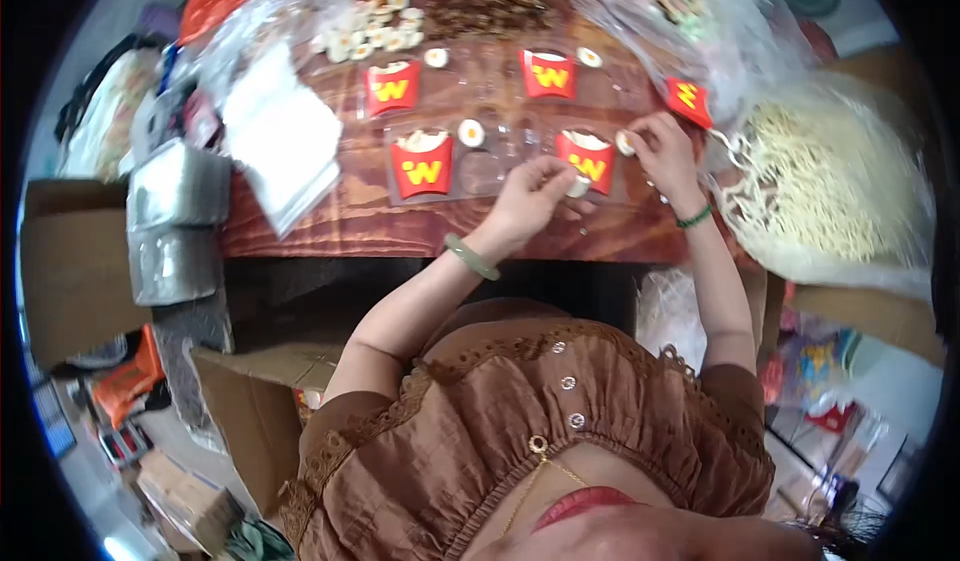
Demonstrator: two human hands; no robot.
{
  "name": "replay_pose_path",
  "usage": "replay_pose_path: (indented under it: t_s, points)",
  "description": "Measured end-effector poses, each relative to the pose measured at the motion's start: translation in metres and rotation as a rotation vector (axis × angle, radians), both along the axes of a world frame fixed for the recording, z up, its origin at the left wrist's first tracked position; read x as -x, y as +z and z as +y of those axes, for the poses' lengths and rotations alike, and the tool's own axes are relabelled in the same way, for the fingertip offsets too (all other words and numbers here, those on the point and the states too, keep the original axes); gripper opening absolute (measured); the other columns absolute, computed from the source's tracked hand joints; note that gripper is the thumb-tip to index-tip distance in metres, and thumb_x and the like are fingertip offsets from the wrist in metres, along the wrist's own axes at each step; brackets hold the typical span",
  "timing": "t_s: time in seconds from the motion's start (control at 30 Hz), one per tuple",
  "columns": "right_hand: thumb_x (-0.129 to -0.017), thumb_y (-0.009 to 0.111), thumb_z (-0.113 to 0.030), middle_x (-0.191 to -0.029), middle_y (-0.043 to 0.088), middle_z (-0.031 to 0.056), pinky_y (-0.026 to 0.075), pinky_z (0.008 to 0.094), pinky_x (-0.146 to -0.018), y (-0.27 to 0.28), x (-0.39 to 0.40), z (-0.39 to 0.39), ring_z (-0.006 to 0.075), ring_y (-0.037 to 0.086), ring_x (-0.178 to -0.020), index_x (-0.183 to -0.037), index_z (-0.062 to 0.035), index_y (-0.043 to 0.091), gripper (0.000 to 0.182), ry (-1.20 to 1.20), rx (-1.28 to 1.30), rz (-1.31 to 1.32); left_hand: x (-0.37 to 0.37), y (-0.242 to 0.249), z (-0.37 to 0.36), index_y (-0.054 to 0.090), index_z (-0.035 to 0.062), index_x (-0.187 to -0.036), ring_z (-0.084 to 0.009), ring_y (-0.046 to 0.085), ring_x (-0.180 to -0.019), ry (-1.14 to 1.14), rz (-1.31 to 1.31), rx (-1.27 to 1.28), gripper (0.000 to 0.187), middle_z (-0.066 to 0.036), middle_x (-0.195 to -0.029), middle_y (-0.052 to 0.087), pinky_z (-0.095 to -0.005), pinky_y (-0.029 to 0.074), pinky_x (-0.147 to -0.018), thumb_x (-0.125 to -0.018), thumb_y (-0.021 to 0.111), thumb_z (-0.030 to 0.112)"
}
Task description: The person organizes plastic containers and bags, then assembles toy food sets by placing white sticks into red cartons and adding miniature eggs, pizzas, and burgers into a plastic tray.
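My left hand, with a pale green bangle at its wrist, pinches a small whitish piece whose kind I cannot make out. It sits over the lower edge of a red fries box with a yellow W, in a clear plastic tray. Just right of that box, my right hand is closed on a small toy egg half. More red fries boxes lie in clear trays: one at front left, two behind. Egg halves lie beside these three.
A bag of cream-coloured strips sits at right, near a tilted red box. Egg halves and brown pieces are heaped at the back. White sheets and stacked clear trays stand at left.
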State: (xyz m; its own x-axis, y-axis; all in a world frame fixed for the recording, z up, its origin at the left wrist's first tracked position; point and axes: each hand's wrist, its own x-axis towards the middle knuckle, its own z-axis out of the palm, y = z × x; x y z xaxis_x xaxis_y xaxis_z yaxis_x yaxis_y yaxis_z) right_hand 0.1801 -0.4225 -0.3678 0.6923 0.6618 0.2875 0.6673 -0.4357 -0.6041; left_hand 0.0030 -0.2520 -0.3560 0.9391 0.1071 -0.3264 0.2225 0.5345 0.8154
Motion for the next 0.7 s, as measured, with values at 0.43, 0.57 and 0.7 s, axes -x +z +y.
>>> replay_pose_path:
  t_s: [0.43, 0.57, 0.7]
  points:
    - [-0.087, 0.058, -0.002, -0.096, 0.057, 0.004, 0.043, 0.0218, -0.079, 0.02, 0.02, -0.039, 0.0097, 0.053, -0.088, -0.097, 0.0008, 0.059, 0.01, -0.161, -0.295, 0.236, -0.059, 0.014, 0.261, 0.059, -0.003, -0.108, -0.0215, 0.066, -0.08, 0.556, 0.02, -0.92, 0.028, -0.016, -0.094, 0.066, -0.0301, 0.054, -0.07, -0.088, 0.057, 0.016]
    - [-0.087, 0.058, -0.001, -0.098, 0.057, 0.0048, 0.044, 0.0212, -0.077, 0.031, 0.017, -0.025, 0.0097, 0.054, -0.086, -0.1, 0.0004, 0.058, 0.014, -0.084, -0.323, 0.243, -0.058, 0.024, 0.291, 0.061, 0.0019, -0.108, -0.0288, 0.065, -0.084, 0.494, 0.017, -1.384, 0.037, -0.017, -0.097, 0.066, -0.0362, 0.049, -0.077, -0.08, 0.065, 0.026]
    - [-0.087, 0.057, 0.001, -0.1, 0.059, 0.004, 0.046, 0.0216, -0.079, 0.052, 0.003, 0.012, 0.0086, 0.056, -0.088, -0.107, 0.0015, 0.057, 0.02, 0.029, -0.244, 0.375, -0.021, 0.021, 0.35, 0.06, 0.0044, -0.102, -0.0308, 0.06, -0.089, 0.791, 0.127, -1.852, 0.037, -0.012, -0.092, 0.065, -0.0402, 0.045, -0.082, -0.071, 0.071, 0.021]
